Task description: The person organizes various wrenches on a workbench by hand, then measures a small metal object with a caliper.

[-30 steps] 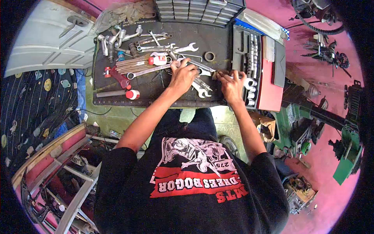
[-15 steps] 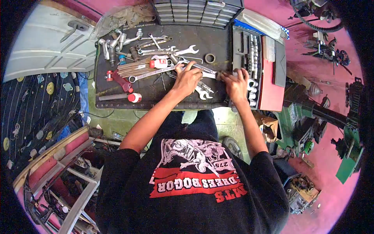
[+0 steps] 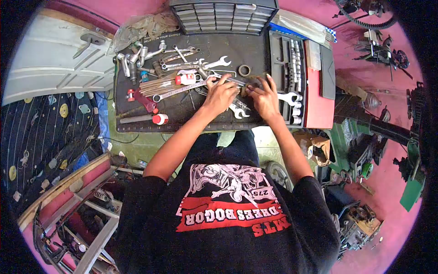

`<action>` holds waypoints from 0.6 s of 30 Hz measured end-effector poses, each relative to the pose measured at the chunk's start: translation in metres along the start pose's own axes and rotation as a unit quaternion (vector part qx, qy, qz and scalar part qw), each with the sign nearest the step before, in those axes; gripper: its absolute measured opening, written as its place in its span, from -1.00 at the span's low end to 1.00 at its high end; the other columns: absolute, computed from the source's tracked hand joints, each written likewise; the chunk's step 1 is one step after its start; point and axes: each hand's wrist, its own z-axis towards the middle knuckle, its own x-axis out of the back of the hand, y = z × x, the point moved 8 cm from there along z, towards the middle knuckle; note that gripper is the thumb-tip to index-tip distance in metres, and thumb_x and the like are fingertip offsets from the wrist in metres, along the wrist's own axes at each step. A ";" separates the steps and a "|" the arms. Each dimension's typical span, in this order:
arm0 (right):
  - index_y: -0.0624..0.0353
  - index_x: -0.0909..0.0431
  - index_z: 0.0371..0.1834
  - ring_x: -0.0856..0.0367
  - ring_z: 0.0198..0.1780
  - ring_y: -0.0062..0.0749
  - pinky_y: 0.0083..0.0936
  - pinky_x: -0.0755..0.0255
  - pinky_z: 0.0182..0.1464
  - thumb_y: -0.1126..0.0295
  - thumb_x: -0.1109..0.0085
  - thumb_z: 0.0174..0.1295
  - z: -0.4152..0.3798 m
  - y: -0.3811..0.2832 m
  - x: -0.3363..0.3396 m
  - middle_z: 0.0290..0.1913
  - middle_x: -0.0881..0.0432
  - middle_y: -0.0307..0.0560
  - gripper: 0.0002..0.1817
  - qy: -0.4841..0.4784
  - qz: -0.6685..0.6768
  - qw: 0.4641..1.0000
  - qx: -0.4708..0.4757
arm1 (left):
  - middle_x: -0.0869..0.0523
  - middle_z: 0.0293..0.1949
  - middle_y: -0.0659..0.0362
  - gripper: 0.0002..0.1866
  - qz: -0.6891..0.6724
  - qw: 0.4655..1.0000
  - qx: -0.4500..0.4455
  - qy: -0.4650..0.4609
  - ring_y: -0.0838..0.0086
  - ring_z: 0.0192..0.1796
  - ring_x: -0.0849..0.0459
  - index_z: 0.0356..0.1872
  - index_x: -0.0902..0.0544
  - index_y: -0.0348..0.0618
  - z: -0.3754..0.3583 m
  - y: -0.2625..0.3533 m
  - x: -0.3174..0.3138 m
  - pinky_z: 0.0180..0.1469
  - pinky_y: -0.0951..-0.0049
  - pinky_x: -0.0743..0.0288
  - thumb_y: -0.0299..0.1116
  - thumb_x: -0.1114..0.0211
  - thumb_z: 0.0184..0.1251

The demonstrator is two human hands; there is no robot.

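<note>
My left hand [image 3: 221, 95] is closed at the left end of a combination wrench, fingers bent over it. The open jaw of this wrench [image 3: 289, 97] sticks out past my right hand [image 3: 265, 99], over the socket tray. A small brownish rag [image 3: 249, 87] shows at the fingertips of my right hand, which is wrapped around the wrench. My hands hide most of the shaft. Under and beside my left hand lie more wrenches, among them one with an open jaw [image 3: 239, 112]. A metal ring [image 3: 245, 70] lies just beyond my hands.
Sockets fill a tray [image 3: 279, 50] at the right, beside a red panel [image 3: 315, 112]. A drawer cabinet [image 3: 223, 17] stands at the back. Sticks [image 3: 157, 86], a white bottle [image 3: 186, 79], a red-capped bottle [image 3: 160, 119] and several wrenches lie on the black mat [image 3: 182, 112].
My right hand has slid left along the wrench with the rag, closer to my left hand. More of the wrench shows at its right end. The view has shifted slightly.
</note>
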 end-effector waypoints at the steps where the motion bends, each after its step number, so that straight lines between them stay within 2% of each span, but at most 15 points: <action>1: -0.11 -0.83 -0.03 -0.49 0.44 -0.15 0.08 0.00 0.64 0.48 -0.26 0.07 -0.006 0.005 0.004 0.02 -0.82 -0.34 -0.61 -0.005 -0.010 1.000 -0.004 | -0.80 0.03 0.32 -0.87 -0.001 1.000 -0.001 -0.001 0.29 0.40 -0.52 -0.22 -0.83 0.01 -0.002 0.001 -0.002 0.29 -0.20 -0.09 -0.33 -0.42 0.24; 4: -0.17 -0.83 -0.02 -0.47 0.46 -0.19 0.10 0.03 0.65 0.50 -0.28 0.06 -0.022 0.023 0.017 0.05 -0.81 -0.37 -0.59 -0.012 -0.010 1.000 -0.026 | -0.80 0.01 0.32 -0.88 0.003 1.000 0.000 0.018 0.30 0.41 -0.52 -0.22 -0.82 0.00 -0.004 0.000 -0.002 0.29 -0.22 -0.09 -0.34 -0.41 0.25; 6: -0.16 -0.83 -0.02 -0.47 0.47 -0.19 0.10 0.03 0.65 0.51 -0.29 0.06 -0.025 0.023 0.017 0.05 -0.81 -0.37 -0.59 -0.011 -0.011 0.999 -0.028 | -0.81 0.02 0.37 -0.87 -0.003 1.000 0.008 0.012 0.36 0.40 -0.53 -0.24 -0.83 0.06 -0.004 -0.001 -0.003 0.29 -0.16 -0.06 -0.36 -0.46 0.18; 9: -0.13 -0.83 -0.04 -0.46 0.47 -0.20 0.11 0.02 0.64 0.51 -0.28 0.07 -0.018 0.015 0.010 0.07 -0.81 -0.35 -0.62 -0.005 -0.010 0.999 -0.031 | -0.82 0.02 0.37 -0.86 -0.005 1.000 0.012 0.016 0.37 0.40 -0.53 -0.24 -0.83 0.03 -0.003 0.000 -0.003 0.29 -0.17 -0.06 -0.39 -0.46 0.16; 12: -0.08 -0.83 -0.05 -0.48 0.46 -0.20 0.09 -0.02 0.63 0.49 -0.26 0.06 -0.001 -0.004 -0.010 0.05 -0.81 -0.33 -0.62 0.016 0.021 1.000 0.000 | -0.82 0.03 0.36 -0.87 0.009 1.000 0.013 -0.009 0.38 0.41 -0.53 -0.25 -0.82 0.00 -0.002 0.002 -0.005 0.29 -0.18 -0.07 -0.39 -0.44 0.17; 13: -0.07 -0.83 -0.05 -0.49 0.45 -0.19 0.07 -0.02 0.63 0.49 -0.25 0.05 0.005 -0.010 -0.019 0.04 -0.81 -0.33 -0.62 -0.019 0.003 1.000 0.005 | -0.82 0.03 0.36 -0.87 0.008 1.000 0.012 -0.009 0.38 0.41 -0.53 -0.25 -0.82 0.00 -0.002 0.002 -0.005 0.29 -0.18 -0.07 -0.39 -0.44 0.17; 18: -0.15 -0.85 -0.11 -0.48 0.46 -0.19 0.10 0.03 0.64 0.47 -0.25 0.06 -0.006 0.003 0.001 -0.01 -0.83 -0.38 -0.65 0.002 -0.004 1.000 0.000 | -0.83 0.03 0.37 -0.88 0.005 1.000 -0.011 -0.001 0.39 0.42 -0.53 -0.24 -0.83 0.00 -0.003 -0.003 -0.004 0.29 -0.23 -0.06 -0.34 -0.42 0.22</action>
